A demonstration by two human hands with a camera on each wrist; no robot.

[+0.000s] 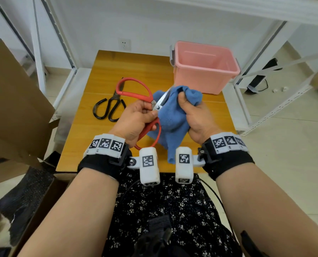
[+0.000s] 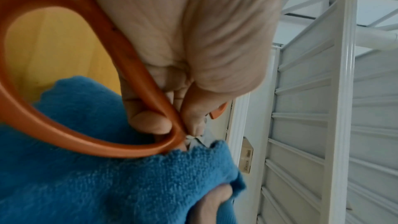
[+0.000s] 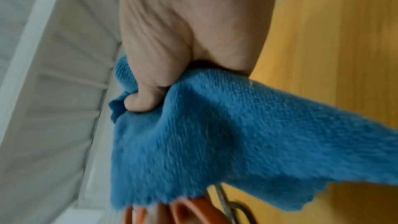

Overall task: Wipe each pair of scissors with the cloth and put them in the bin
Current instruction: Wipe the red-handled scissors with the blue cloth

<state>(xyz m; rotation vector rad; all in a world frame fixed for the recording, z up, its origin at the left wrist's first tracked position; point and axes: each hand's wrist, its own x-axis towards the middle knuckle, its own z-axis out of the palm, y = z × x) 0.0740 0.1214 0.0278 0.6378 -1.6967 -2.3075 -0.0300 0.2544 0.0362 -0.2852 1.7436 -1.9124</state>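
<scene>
Red-handled scissors (image 1: 162, 101) are up over the wooden table (image 1: 117, 60), handles spread and silver blades pointing toward the pink bin (image 1: 200, 80). My left hand (image 1: 149, 110) grips them near the pivot; in the left wrist view its fingers (image 2: 150, 122) curl round the red handle (image 2: 137, 67). My right hand (image 1: 184, 101) clutches the blue cloth (image 1: 173, 117), bunched around the blades. The right wrist view shows that hand (image 3: 150, 91) squeezing the cloth (image 3: 237, 134), with red handles (image 3: 193, 210) below. Black scissors (image 1: 115, 98) lie on the table to the left. The blade tips are hidden by cloth.
The bin stands at the table's back right corner and looks empty. A cardboard box flap (image 1: 15, 99) rises at the left. White metal shelving (image 1: 265, 101) flanks the table on the right, and more stands at the back left.
</scene>
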